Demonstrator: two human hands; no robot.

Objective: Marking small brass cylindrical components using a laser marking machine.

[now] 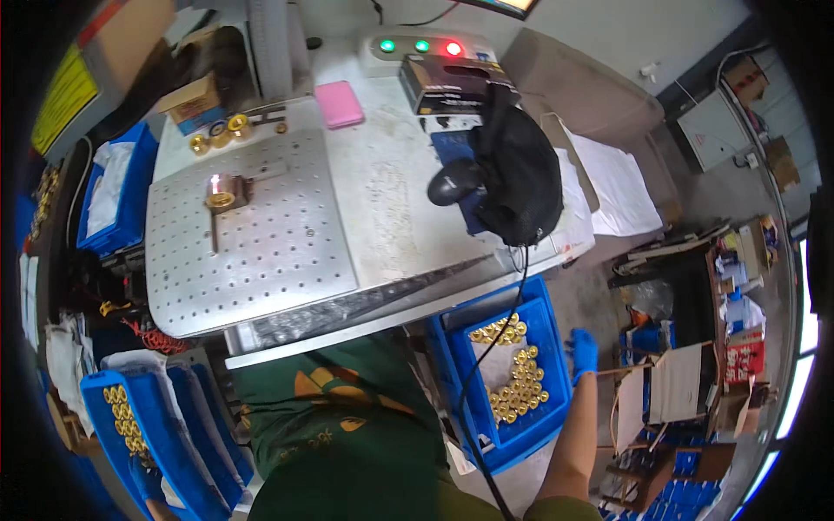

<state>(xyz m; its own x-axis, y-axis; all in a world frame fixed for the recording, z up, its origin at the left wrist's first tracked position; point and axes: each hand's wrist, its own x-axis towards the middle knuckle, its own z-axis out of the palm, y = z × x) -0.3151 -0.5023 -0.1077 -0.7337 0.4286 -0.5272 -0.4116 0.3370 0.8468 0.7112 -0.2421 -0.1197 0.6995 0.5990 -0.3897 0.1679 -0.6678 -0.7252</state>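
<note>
My right hand (584,352), in a blue glove, is beside the right rim of a blue crate (560,395). Its fingers look loosely apart, with nothing visible in them. Inside that crate, many round brass fittings (519,386) lie on a pale liner. At the lower left, my left hand (146,479), also gloved in blue, reaches into another blue crate (187,469), close to rows of brass fittings (124,417). Its fingers blend into the crate and are hard to make out. On the perforated metal plate (278,234), one brass fitting (221,200) sits in a small fixture under a bright glow.
Several brass rings (219,132) stand behind the plate near a small cardboard box (193,102). A pink pad (339,104), a black box (452,84), a black bag (526,178) and a button panel (421,48) occupy the bench. A black cable (469,382) hangs across the right crate.
</note>
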